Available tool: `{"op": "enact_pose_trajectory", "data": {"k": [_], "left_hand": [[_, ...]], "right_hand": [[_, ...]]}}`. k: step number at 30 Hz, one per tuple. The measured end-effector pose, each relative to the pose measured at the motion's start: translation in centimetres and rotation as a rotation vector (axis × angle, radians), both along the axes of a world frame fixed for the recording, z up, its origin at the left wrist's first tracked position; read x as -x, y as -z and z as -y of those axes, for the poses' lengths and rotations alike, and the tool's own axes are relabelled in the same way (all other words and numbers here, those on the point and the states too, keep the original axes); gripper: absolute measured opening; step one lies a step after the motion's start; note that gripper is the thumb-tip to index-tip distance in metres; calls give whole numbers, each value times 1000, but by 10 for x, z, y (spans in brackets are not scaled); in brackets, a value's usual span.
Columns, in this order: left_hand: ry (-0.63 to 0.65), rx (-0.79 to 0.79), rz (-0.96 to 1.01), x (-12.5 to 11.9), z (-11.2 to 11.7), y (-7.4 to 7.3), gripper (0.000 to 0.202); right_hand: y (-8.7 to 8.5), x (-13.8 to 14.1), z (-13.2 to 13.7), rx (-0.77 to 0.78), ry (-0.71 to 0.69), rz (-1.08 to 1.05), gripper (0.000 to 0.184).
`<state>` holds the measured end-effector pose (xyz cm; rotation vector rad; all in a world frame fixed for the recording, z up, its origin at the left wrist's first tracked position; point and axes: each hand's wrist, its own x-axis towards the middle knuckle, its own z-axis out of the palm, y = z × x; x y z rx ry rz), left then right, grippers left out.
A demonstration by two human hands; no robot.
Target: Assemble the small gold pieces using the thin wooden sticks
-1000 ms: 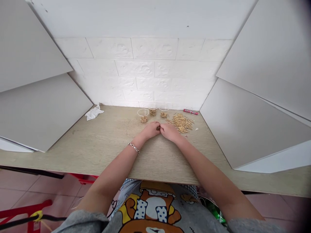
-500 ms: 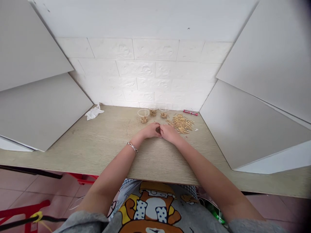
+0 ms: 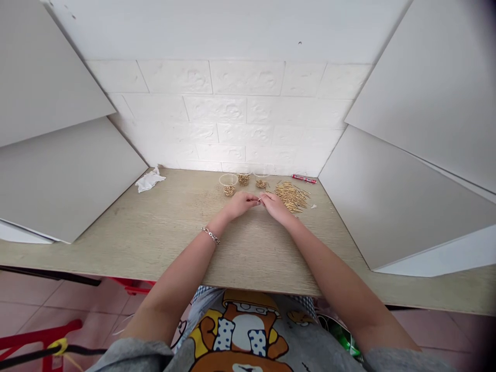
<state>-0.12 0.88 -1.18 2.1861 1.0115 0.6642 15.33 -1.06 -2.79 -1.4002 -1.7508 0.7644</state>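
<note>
My left hand (image 3: 241, 203) and my right hand (image 3: 273, 204) meet fingertip to fingertip above the table. Both are closed in a pinch, and a small thin piece (image 3: 259, 200) shows as a light sliver between them; its exact kind is too small to make out. Just right of my right hand spreads a pile of slender gold-coloured sticks (image 3: 293, 195). Beyond my left hand stands a clear plastic cup (image 3: 228, 180) with short gold pieces in its bottom. Two more clear cups hold similar pieces, one in the middle (image 3: 244, 179) and one on the right (image 3: 261, 183).
A red tube-shaped packet (image 3: 304, 179) lies near the wall at the back right. Crumpled white tissue (image 3: 149, 180) is at the back left. Grey-white panels stand on the left (image 3: 73, 175) and right (image 3: 411, 201) of the wooden table (image 3: 263, 258).
My hands were cupped close together; now they are slightly apart, with fingers stretched toward each other and a thin sliver visible between the tips. My right hand has shifted a little right.
</note>
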Motion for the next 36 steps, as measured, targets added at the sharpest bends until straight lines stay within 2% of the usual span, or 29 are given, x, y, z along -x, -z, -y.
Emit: {"op": "enact_pose_trajectory", "data": {"k": [4, 9, 14, 19, 24, 29, 36], "left_hand": [[-25, 3, 44, -1, 3, -3, 27], [-46, -17, 35, -1, 4, -6, 28], [-34, -39, -22, -2, 5, -6, 29], [-60, -142, -224, -1, 7, -3, 22], [-67, -258, -370, 0, 6, 1, 22], [-81, -309, -395, 1, 3, 4, 27], [-71, -328, -419, 1, 0, 6, 34]], "right_hand": [[1, 2, -1, 49, -10, -160, 39], [-4, 3, 3, 15, -23, -142, 41], [-5, 4, 5, -108, 35, 38, 36], [-3, 1, 4, -165, 85, 399, 32], [1, 1, 0, -136, 67, 657, 30], [3, 6, 0, -98, 41, 809, 32], [-2, 9, 3, -124, 18, 867, 34]]}}
